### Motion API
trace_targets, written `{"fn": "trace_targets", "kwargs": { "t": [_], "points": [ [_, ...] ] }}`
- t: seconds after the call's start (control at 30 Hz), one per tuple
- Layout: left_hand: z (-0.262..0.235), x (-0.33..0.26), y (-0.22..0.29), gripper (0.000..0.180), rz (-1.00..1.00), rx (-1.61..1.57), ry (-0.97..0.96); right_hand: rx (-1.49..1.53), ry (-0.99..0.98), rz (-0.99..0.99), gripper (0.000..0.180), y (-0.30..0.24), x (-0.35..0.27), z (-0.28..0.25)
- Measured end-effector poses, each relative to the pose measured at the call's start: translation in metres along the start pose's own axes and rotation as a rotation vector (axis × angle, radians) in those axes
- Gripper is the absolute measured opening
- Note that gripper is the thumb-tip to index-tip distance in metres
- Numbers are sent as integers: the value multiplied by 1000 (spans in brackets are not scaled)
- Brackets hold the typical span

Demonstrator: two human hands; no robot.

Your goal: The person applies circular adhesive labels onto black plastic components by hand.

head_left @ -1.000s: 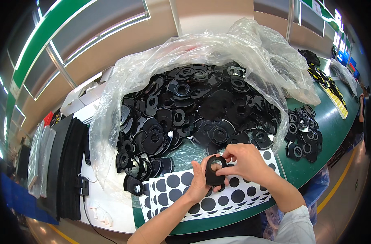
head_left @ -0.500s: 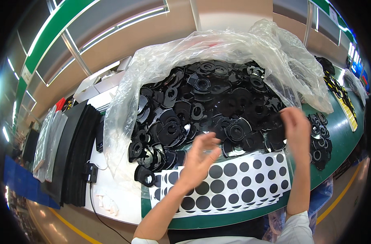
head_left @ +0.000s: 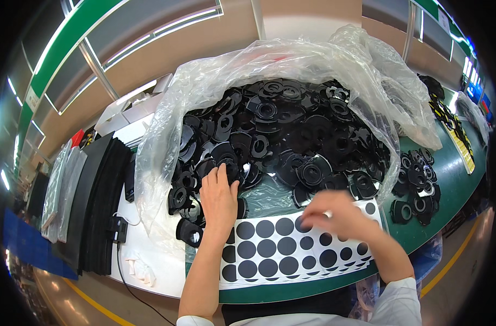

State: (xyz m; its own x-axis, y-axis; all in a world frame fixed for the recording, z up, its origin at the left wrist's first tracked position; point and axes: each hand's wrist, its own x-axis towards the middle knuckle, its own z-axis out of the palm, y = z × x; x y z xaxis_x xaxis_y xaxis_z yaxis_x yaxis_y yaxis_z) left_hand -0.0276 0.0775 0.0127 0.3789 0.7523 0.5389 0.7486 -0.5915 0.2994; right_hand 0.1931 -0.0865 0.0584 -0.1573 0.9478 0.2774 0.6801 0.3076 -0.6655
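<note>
My left hand [head_left: 218, 198] lies flat on the near edge of a big heap of black plastic ring parts [head_left: 291, 136]. Its fingertips touch one part, and I see nothing gripped. My right hand [head_left: 335, 217] is blurred and hovers just over a white sheet of round black stickers [head_left: 275, 252]. Its fingertips are drawn together at the sheet's top edge, and the blur hides whether they pinch anything. The heap sits inside an opened clear plastic bag [head_left: 166, 141] on the bench.
A smaller pile of the same black parts [head_left: 416, 185] lies on the green table [head_left: 449, 190] to the right. On the left are a stack of black foam sheets [head_left: 95, 201], a small black box with a cable [head_left: 117, 228] and white scraps [head_left: 139, 269].
A second ago both hands held one black round part over the sticker sheet. They then parted. My left hand went into the heap, and my right swung right and came back over the sheet.
</note>
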Motion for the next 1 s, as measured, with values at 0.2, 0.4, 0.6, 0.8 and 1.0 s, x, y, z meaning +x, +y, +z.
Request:
{"fn": "trace_targets", "kwargs": {
  "t": [0.2,0.4,0.6,0.8,1.0],
  "points": [
    [-1,1,-3,31,-51,-74,49,-208,-334,7,35,-28,-5,36],
    [-6,2,1,27,-78,-97,123,-212,-411,60,31,-20,3,35],
    [-26,10,25,26,-49,-619,268,-157,-464,-2,31,-21,-2,34],
    [-14,-29,63,52,-776,-2227,-575,-207,-359,2,34,-26,-7,37],
    [17,-44,70,64,-957,-2132,-613,-102,-426,65,33,-24,-4,32]
  ]
}}
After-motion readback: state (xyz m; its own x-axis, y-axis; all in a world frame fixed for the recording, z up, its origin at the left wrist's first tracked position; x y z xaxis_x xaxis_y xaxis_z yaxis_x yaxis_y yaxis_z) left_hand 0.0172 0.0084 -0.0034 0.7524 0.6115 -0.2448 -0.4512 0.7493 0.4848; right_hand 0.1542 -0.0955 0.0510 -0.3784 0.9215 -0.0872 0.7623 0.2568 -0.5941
